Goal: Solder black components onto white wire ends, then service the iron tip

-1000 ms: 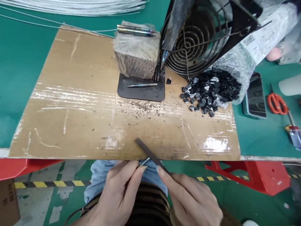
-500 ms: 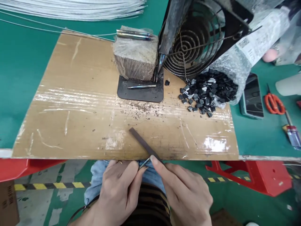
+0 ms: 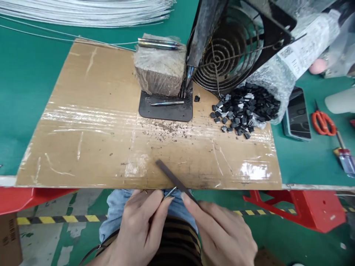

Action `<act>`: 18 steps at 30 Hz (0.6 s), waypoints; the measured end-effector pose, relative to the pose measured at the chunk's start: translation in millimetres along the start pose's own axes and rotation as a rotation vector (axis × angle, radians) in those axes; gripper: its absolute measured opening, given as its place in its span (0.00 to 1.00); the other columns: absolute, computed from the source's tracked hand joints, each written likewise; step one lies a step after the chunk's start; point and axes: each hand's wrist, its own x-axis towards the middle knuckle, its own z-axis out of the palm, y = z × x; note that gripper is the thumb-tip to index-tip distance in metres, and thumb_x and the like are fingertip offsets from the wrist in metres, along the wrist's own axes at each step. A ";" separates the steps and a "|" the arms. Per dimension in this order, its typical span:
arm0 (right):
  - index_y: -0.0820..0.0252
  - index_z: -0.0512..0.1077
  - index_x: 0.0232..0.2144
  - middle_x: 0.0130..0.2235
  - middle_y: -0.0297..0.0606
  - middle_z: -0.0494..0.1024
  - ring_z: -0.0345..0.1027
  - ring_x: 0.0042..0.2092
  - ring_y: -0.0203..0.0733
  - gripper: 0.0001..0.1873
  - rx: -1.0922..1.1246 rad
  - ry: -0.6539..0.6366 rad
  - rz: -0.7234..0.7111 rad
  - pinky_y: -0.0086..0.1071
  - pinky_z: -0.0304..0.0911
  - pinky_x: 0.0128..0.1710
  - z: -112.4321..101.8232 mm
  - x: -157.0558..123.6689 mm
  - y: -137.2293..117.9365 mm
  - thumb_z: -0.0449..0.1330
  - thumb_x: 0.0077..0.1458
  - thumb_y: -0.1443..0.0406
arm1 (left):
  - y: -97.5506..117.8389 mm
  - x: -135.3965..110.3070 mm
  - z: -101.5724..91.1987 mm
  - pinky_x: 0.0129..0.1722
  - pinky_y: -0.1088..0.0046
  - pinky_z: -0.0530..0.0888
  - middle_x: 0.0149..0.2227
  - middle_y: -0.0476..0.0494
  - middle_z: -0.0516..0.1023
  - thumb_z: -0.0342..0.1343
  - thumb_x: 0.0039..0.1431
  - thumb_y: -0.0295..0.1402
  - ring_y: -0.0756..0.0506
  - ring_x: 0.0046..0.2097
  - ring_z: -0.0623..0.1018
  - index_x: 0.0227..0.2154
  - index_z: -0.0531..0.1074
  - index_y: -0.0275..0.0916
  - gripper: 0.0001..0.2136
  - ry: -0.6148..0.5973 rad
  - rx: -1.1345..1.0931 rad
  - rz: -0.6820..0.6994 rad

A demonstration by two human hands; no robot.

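Note:
At the near edge of the cardboard, my left hand (image 3: 142, 218) pinches a small metal soldering iron tip (image 3: 170, 192), its pointed end sticking out to the right. My right hand (image 3: 224, 231) grips a dark flat file (image 3: 173, 178), which slants up and left over the cardboard sheet (image 3: 91, 147). The file lies against or very close to the pointed end; exact contact is hard to make out. Another soldering tip (image 3: 167, 103) lies on a black plate (image 3: 144, 111). Several more tips (image 3: 159, 44) rest on a plastic-wrapped block (image 3: 158, 79).
A soldering iron (image 3: 197, 44) points down beside a black fan (image 3: 224, 62) with a wire guard. Small black pieces (image 3: 244, 107) spill from a bubble-wrap bag (image 3: 280, 79). To the right are a phone (image 3: 298, 114), orange-handled scissors (image 3: 323, 122) and a screwdriver (image 3: 345, 159). White wires (image 3: 83, 13) lie at back left.
My right hand has moved down and to the right, drawing the file back along its length. My left hand keeps its pinch on the soldering iron tip, nearly still.

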 end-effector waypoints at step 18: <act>0.62 0.83 0.51 0.34 0.36 0.84 0.77 0.29 0.32 0.17 -0.014 0.008 0.030 0.29 0.66 0.30 -5.9 -3.0 -4.1 0.55 0.75 0.75 | -8.0 -2.3 1.8 0.30 0.67 0.60 0.23 0.56 0.60 0.54 0.65 0.16 0.48 0.24 0.61 0.28 0.58 0.43 0.17 0.048 0.172 0.143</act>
